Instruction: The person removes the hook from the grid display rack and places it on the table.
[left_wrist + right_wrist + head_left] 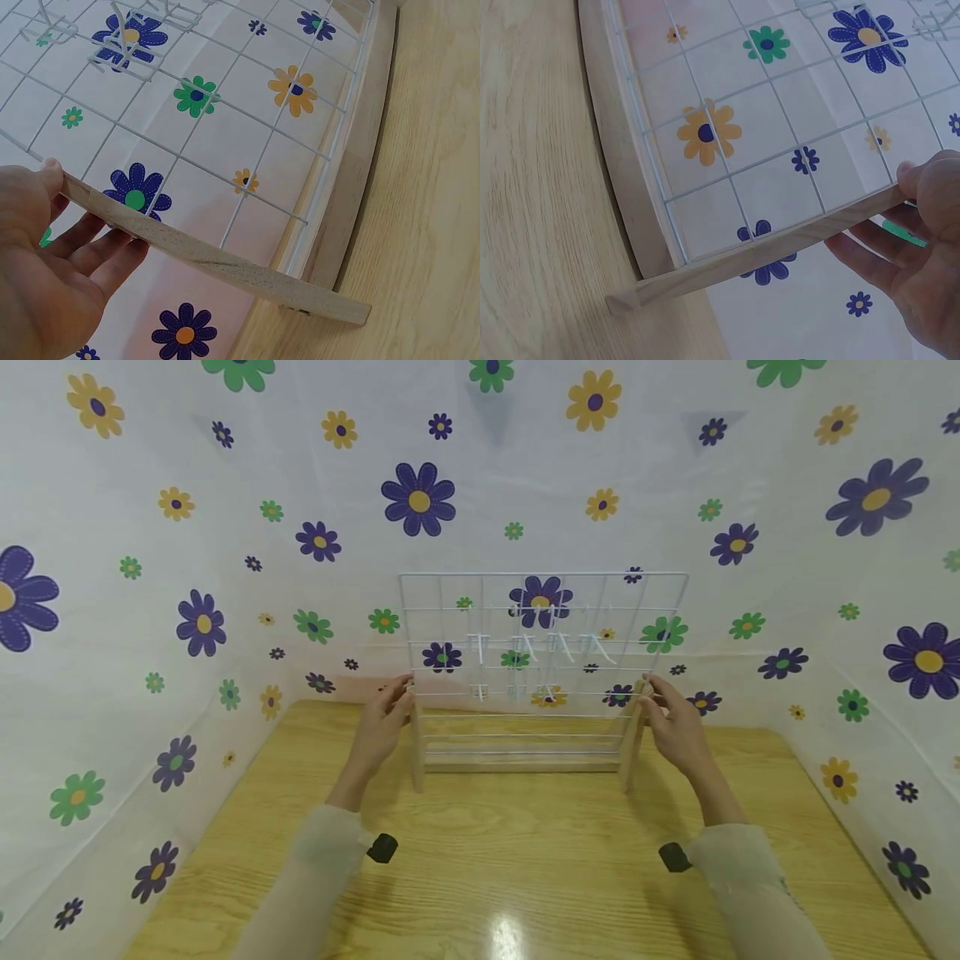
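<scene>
A white wire grid rack (543,574) in a light wooden frame stands upright on the wood-grain table (510,852). My left hand (381,727) holds the top of the left wooden post (417,756); in the left wrist view the thumb (51,172) lies at the post's edge and the fingers bend behind it. On the opposite side, my right hand (678,731) grips the right wooden post (628,760) the same way, between thumb (909,178) and fingers. Several white hooks (564,647) hang on the mesh between the hands, in an upper and a lower row.
Low between the posts runs a wooden crossbar (521,768). Behind the rack and along both sides hangs a white sheet (480,468) printed with flowers. Both sleeves carry a small black object (382,848) near the wrist.
</scene>
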Action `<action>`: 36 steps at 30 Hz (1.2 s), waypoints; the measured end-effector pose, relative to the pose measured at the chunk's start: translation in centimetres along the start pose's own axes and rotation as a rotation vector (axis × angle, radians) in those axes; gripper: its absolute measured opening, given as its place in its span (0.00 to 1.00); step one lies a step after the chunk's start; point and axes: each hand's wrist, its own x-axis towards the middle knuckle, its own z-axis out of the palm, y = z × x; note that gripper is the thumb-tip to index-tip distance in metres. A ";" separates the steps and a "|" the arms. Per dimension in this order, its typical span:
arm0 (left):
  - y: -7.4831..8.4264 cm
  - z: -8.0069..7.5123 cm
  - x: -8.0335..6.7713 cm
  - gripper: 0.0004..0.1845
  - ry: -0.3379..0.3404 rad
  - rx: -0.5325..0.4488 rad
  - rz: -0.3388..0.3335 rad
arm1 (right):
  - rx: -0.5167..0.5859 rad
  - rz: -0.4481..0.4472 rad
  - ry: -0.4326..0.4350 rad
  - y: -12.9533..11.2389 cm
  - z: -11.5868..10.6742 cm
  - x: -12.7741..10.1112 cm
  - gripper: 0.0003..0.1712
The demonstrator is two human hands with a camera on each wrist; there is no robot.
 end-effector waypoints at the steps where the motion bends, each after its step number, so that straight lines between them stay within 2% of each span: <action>1: 0.0 0.1 0.1 0.24 -0.002 -0.001 -0.001 | 0.003 -0.002 0.001 0.0 -0.1 0.0 0.25; 6: 0.1 0.8 0.6 0.26 -0.012 -0.017 -0.004 | 0.015 -0.015 0.011 0.3 -0.8 0.0 0.25; 10: 1.1 1.4 0.7 0.26 -0.030 -0.035 -0.036 | -0.001 -0.016 0.018 0.5 -1.3 0.1 0.25; 13: 1.1 1.8 1.0 0.26 -0.038 -0.037 -0.043 | -0.020 -0.010 0.014 0.7 -1.6 0.1 0.25; 15: 1.1 2.1 1.2 0.26 -0.041 -0.025 -0.041 | -0.027 -0.008 0.010 0.9 -1.9 0.0 0.25; 17: 0.4 2.4 1.4 0.26 -0.039 -0.019 -0.032 | -0.039 -0.004 0.011 1.0 -2.1 -0.1 0.25; 28: 0.7 3.7 2.0 0.26 -0.056 0.040 -0.066 | -0.030 0.044 0.006 1.3 -3.1 -0.3 0.26; 36: 0.7 4.1 2.5 0.28 -0.125 0.041 -0.081 | -0.055 0.072 0.013 1.6 -3.5 -0.2 0.26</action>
